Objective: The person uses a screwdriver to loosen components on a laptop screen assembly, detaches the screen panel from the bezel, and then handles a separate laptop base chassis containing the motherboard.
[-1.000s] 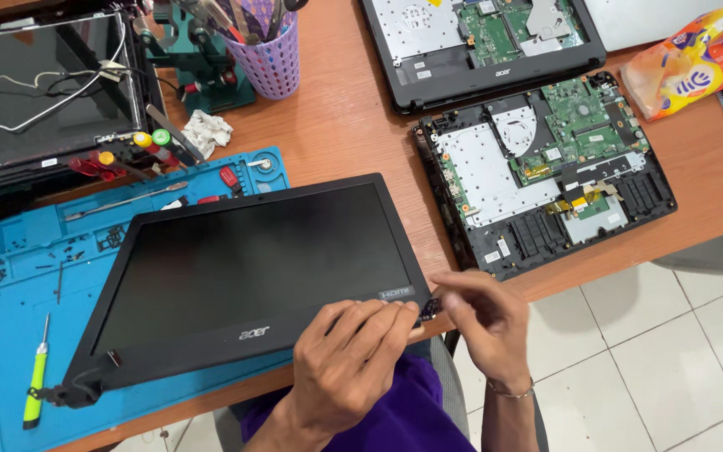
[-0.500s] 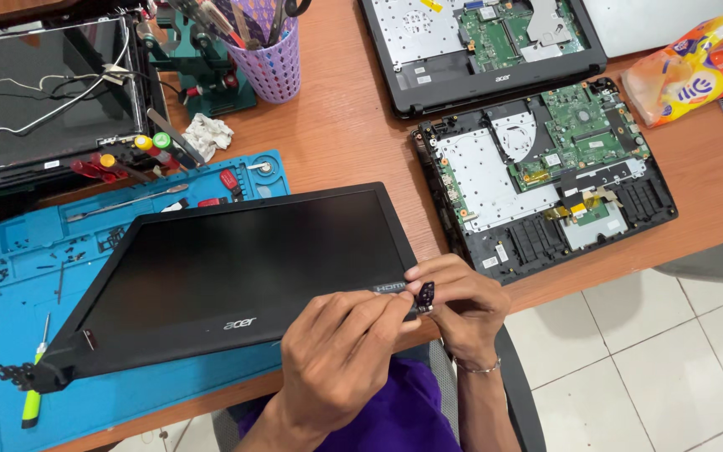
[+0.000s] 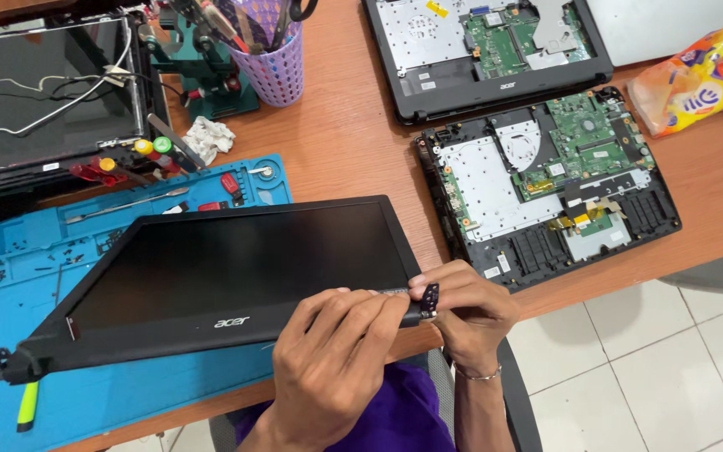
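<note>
1. Screen panel (image 3: 236,280) sits lower centre of the frame, half on the blue mat (image 3: 10,276), with its long axis running from lower left up to the right.
2. Both hands are bunched at its lower right corner, by the hinge (image 3: 428,299).
3. Left hand (image 3: 336,360) has its grip closed over the bottom bezel, fingers curled on top.
4. Right hand (image 3: 470,314) pinches that hinge end from the right, so it's the nearer one.
5. Upper right on the bench (image 3: 353,142): two opened laptop bases (image 3: 546,188). Purple cup (image 3: 278,67) of tools at top.
</note>
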